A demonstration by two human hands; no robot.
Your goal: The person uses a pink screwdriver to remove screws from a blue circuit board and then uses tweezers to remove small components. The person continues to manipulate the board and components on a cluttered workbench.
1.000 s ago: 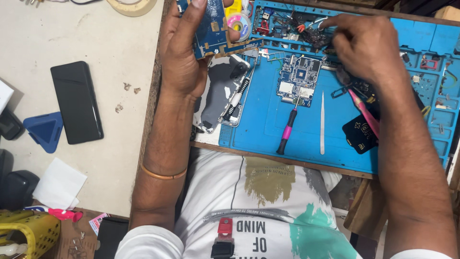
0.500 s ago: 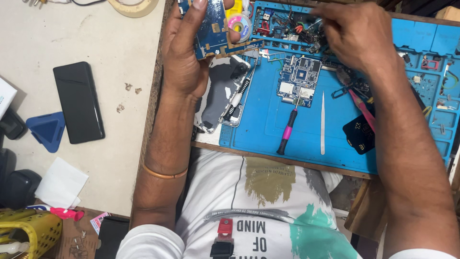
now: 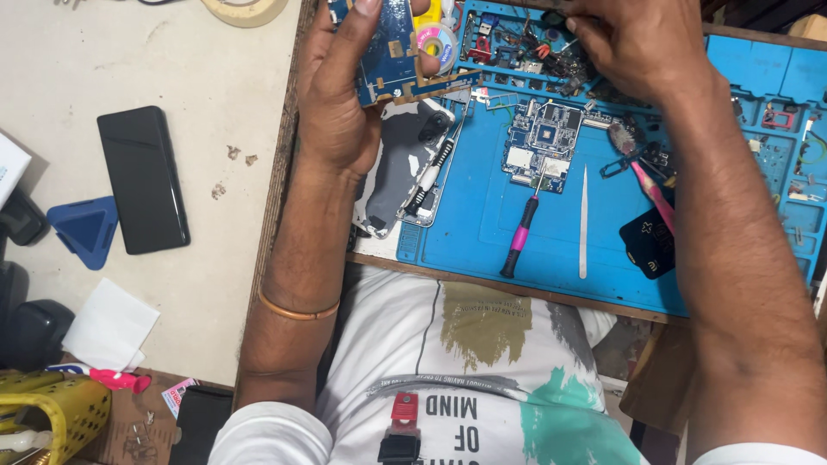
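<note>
My left hand [image 3: 340, 95] grips a blue circuit board [image 3: 392, 47] at the top of the view, thumb across its face. My right hand [image 3: 642, 43] reaches into the small-parts compartments [image 3: 525, 43] at the back of the blue repair mat [image 3: 551, 215], fingers curled among tiny components; whether it pinches anything is hidden. On the mat lie a second circuit board [image 3: 543, 142], a pink-handled screwdriver [image 3: 521, 234], a white spudger [image 3: 583, 220] and an opened phone back [image 3: 405, 168] with a dark tool on it.
A black phone [image 3: 142, 179] and a blue triangular pick [image 3: 84, 228] lie on the pale bench at left, near white paper [image 3: 110, 325] and a tape roll [image 3: 245, 9]. A yellow basket [image 3: 52, 413] sits lower left. A pink brush [image 3: 650, 185] and a black square pad [image 3: 648, 243] rest on the mat's right.
My right hand has moved up and left, from the mat's right side into the parts compartments. My left hand has tilted the circuit board slightly and stays in place.
</note>
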